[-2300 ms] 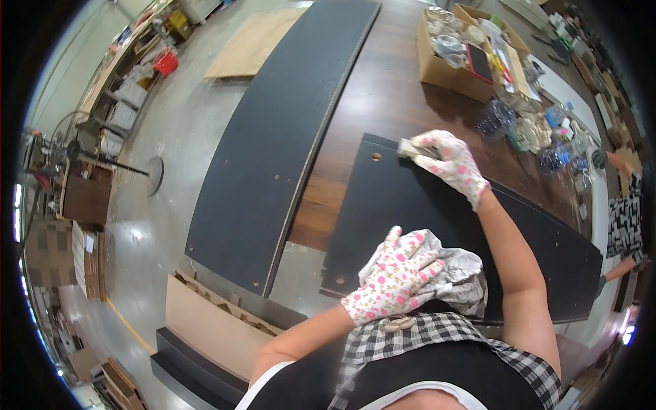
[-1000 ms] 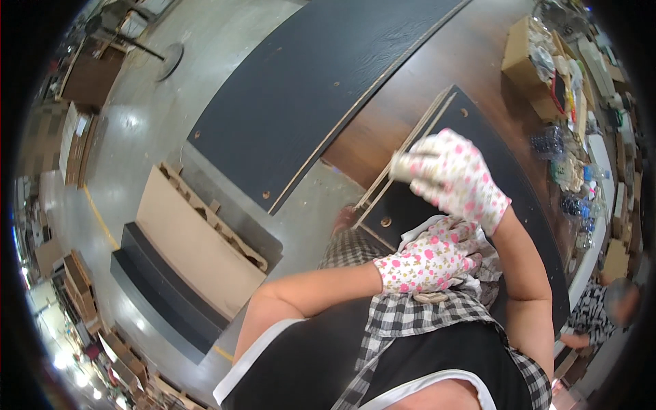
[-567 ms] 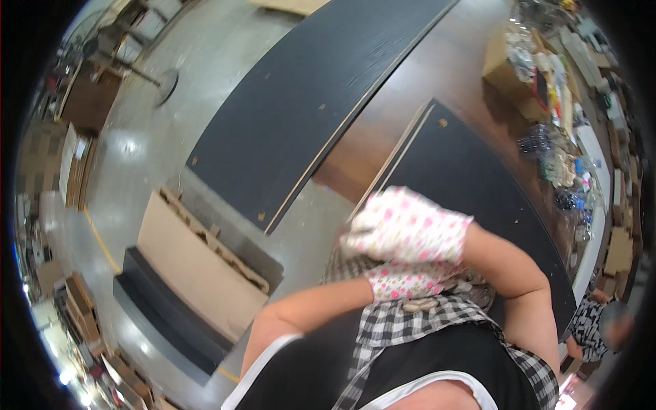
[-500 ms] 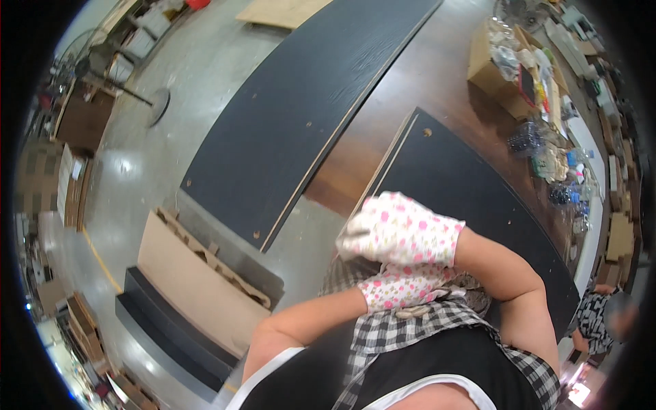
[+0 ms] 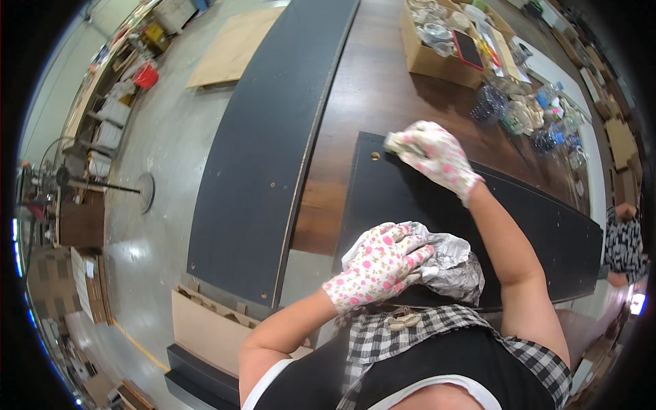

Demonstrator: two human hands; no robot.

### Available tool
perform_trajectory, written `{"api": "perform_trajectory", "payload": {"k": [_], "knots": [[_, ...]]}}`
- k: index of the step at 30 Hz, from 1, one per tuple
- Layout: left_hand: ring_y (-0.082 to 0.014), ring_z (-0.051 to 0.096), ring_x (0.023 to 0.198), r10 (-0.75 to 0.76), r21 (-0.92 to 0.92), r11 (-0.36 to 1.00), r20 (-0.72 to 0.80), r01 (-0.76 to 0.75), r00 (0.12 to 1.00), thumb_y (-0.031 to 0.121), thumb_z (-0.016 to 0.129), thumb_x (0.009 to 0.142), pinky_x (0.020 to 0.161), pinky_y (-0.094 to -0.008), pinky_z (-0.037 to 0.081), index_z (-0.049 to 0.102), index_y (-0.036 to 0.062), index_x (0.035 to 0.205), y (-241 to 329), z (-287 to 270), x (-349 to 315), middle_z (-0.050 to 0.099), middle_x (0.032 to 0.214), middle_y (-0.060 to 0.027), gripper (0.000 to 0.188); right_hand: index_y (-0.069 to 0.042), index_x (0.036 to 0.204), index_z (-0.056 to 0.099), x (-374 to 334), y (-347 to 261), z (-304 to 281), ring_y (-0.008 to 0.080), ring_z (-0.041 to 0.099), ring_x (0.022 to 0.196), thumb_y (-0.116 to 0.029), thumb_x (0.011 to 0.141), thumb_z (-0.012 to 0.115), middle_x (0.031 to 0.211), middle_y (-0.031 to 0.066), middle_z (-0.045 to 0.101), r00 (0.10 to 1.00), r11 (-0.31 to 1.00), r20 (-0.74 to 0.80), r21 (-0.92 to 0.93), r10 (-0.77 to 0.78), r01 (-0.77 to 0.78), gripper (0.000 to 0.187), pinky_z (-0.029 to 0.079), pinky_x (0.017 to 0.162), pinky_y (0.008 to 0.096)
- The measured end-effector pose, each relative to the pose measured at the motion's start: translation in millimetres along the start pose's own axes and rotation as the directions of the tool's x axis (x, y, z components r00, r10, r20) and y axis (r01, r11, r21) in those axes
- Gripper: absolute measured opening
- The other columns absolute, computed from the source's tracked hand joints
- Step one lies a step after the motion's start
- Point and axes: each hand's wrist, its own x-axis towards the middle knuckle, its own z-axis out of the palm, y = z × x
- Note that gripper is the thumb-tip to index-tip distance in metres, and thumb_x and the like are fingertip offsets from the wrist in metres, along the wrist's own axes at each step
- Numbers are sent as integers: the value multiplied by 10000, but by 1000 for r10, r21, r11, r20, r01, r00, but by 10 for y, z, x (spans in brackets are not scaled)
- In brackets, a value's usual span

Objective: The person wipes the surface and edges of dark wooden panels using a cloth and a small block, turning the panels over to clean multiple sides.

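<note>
Both my hands wear white gloves with pink flowers. My left hand (image 5: 379, 265) is curled over a crumpled, greyish-white plastic bag (image 5: 452, 263) held close to my checked apron (image 5: 410, 338). Farther forward, my right hand (image 5: 443, 156) reaches over the far edge of a black panel (image 5: 437, 201), fingers pinched together. Whatever those fingers hold is too small or hidden to make out. A round brass-coloured fitting (image 5: 375, 156) sits in the panel's far left corner, just left of the right fingertips.
A long black panel (image 5: 263, 143) lies to the left on the brown tabletop (image 5: 369, 75). At the back right stand a cardboard box (image 5: 437, 65) of odds and ends and several clear bottles (image 5: 547, 139). A stand fan (image 5: 145, 191) is on the floor at left. Another person (image 5: 623, 246) is at far right.
My hands, close together before, are now apart. The right has moved forward to the panel's far edge; the left stays near my body, with the bag now showing. My view has turned.
</note>
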Motion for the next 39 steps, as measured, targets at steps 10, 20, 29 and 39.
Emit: {"api": "perform_trajectory", "payload": {"k": [10,20,29,39], "knots": [[-324,549,1222,16,8,1000,102,-17,995,300,723,811,1049,-488,407,632,138,1289,-35,52,86,613,1316,-76,512,-135,996,722,-245,25,-212,308,637,891,-188,828,706,905,88,670,996,993,-69,105,54,-47,177,510,820,412],[-344,523,1232,57,-45,997,47,-55,997,218,771,755,1027,-501,403,598,117,1303,-40,31,104,568,1354,-115,584,-156,985,750,-1326,511,-855,297,643,902,-158,800,702,877,85,676,854,800,-188,-300,484,-520,190,515,838,418],[-338,534,1208,3,51,999,153,-11,988,252,744,764,1023,-483,404,629,132,1286,38,-86,173,576,1369,-84,547,-182,994,739,-1122,324,-763,295,627,918,-217,834,653,868,83,657,920,877,-193,-286,342,-386,185,504,843,421],[-342,496,1278,82,-33,996,154,-78,985,255,739,778,1050,-501,385,612,140,1294,-53,54,255,578,1345,-99,543,-188,1012,697,-665,314,-365,299,618,909,-228,858,660,855,62,624,982,987,-126,-57,140,-148,164,487,847,420]]}}
